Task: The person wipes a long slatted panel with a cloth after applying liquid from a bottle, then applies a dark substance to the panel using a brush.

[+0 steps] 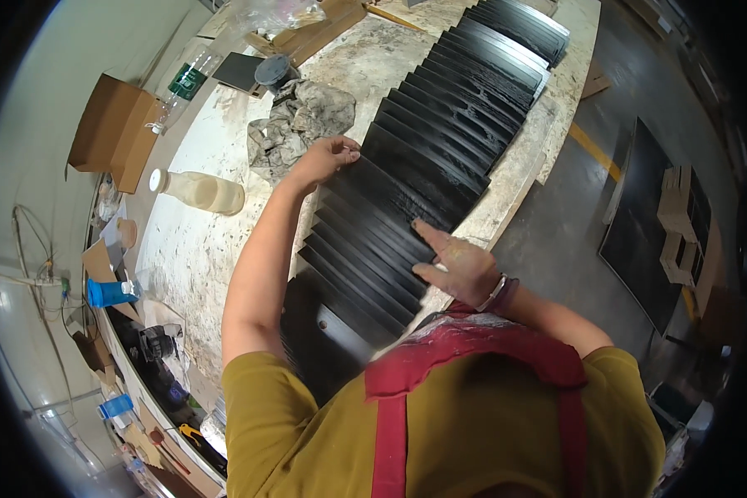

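A long row of flat black panels point(444, 116) lies overlapped like shingles along the table. My left hand point(328, 162) pinches the left corner of one black panel point(398, 195) in the middle of the row. On the right side of the row, my right hand point(465, 267) has its index finger stretched out, with the fingertip on or just above the same panel's surface. The thumb is spread apart from that finger, and the other fingers are partly hidden. Nearer my body, more overlapped panels lead to one with a small round hole point(322, 324).
A crumpled grey rag point(303, 124) and a dark-lidded jar point(274, 73) sit left of the row. A capped bottle of pale liquid point(199, 191) lies on the stained table point(199, 266). Beyond it are an open cardboard box point(112, 133) and a clear plastic bottle point(189, 80).
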`<state>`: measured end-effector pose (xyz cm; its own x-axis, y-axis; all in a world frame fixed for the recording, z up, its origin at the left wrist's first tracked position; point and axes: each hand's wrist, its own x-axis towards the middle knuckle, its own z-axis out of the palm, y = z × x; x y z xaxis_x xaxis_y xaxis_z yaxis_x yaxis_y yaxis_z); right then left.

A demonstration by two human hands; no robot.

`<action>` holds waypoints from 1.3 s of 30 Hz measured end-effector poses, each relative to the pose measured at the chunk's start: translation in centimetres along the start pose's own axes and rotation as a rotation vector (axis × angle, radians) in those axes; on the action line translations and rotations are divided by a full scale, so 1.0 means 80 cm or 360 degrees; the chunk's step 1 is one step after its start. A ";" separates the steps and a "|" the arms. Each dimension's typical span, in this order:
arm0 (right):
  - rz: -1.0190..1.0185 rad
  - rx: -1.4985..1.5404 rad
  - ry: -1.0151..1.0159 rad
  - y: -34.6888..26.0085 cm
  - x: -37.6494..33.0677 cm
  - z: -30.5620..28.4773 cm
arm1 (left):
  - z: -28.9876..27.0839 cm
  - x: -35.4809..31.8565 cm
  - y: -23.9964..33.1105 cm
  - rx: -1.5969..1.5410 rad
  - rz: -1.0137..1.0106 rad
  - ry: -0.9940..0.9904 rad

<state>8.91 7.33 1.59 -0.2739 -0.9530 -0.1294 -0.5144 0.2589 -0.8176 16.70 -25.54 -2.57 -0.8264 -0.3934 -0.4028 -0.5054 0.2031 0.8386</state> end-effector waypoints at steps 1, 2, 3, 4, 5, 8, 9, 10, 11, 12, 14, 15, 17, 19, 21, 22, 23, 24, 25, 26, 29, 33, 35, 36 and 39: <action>-0.0050 -0.0094 0.0042 0.002 0.001 0.000 | -0.003 -0.001 -0.003 -0.0073 0.0000 0.0027; -0.0103 -0.0189 0.0081 0.008 0.001 -0.002 | -0.007 0.007 -0.021 -0.0159 0.0124 0.0023; -0.0144 -0.0290 0.0124 0.015 -0.001 -0.006 | -0.002 0.010 -0.017 -0.0218 0.0139 0.0035; -0.0274 -0.0354 0.0281 0.020 -0.003 -0.010 | 0.004 0.010 -0.006 -0.0275 0.0153 0.0057; -0.0271 -0.0358 0.0333 0.024 -0.004 -0.013 | 0.009 0.009 0.005 -0.0333 0.0166 0.0082; -0.0322 -0.0366 0.0432 0.026 -0.009 -0.019 | 0.012 0.004 0.005 -0.0070 0.0219 0.0160; -0.0338 -0.0363 0.0441 0.028 -0.010 -0.020 | 0.015 0.002 0.009 0.0004 0.0215 0.0202; -0.0359 -0.0360 0.0444 0.029 -0.011 -0.021 | 0.019 -0.009 0.009 0.0069 0.0228 0.0349; -0.0387 -0.0356 0.0440 0.031 -0.011 -0.022 | 0.014 -0.024 0.006 -0.0004 0.0302 0.0443; -0.0445 -0.0320 0.0460 0.032 -0.012 -0.025 | 0.007 -0.046 -0.003 -0.0079 0.0355 0.0549; -0.0519 -0.0431 0.0579 0.035 -0.020 -0.034 | -0.010 -0.106 -0.037 -0.0278 0.0421 0.0769; -0.0531 -0.0505 0.0653 0.038 -0.026 -0.040 | -0.018 -0.155 -0.045 -0.0089 0.0361 0.0956; -0.0454 -0.0339 0.0622 0.047 -0.028 -0.053 | -0.031 -0.263 -0.082 0.0071 0.0104 0.1341; -0.0521 -0.0429 0.0613 0.055 -0.017 -0.060 | -0.018 -0.384 -0.128 0.0105 -0.0273 0.1739; -0.0753 -0.0410 0.0520 0.034 0.006 -0.069 | 0.014 -0.507 -0.178 0.0705 -0.0835 0.1912; -0.0779 -0.0377 0.0413 0.020 0.012 -0.063 | 0.042 -0.547 -0.183 0.0837 -0.0926 0.1964; -0.0929 -0.0617 0.0275 0.000 0.021 -0.052 | 0.073 -0.583 -0.193 0.0951 -0.1055 0.2032; -0.1058 -0.0660 0.0053 -0.018 0.022 -0.036 | 0.106 -0.605 -0.198 0.1025 -0.1257 0.2025; -0.1188 -0.0706 -0.0170 -0.032 0.023 -0.020 | 0.134 -0.616 -0.201 0.1009 -0.1392 0.1967; -0.1251 -0.0719 -0.0341 -0.042 0.022 -0.003 | 0.165 -0.615 -0.208 0.1081 -0.1567 0.1917; -0.1323 -0.0900 -0.0731 -0.041 0.023 0.045 | 0.209 -0.593 -0.214 0.1141 -0.1629 0.2008; -0.1402 -0.0890 -0.0693 -0.035 0.025 0.056 | 0.206 -0.574 -0.191 0.0928 -0.1606 0.2101; -0.1414 -0.0889 -0.0695 -0.035 0.024 0.057 | 0.203 -0.557 -0.175 0.0892 -0.1722 0.2094; -0.1396 -0.0896 -0.0705 -0.035 0.024 0.059 | 0.202 -0.550 -0.166 0.0856 -0.1689 0.2112; -0.1409 -0.0931 -0.0699 -0.038 0.022 0.057 | 0.204 -0.521 -0.147 0.0957 -0.1668 0.2035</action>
<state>13.73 4.17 1.26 0.6201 -0.7802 0.0824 -0.7155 -0.6055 -0.3484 53.07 3.13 -1.67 0.4240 -0.8968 0.1268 -0.9055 -0.4168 0.0798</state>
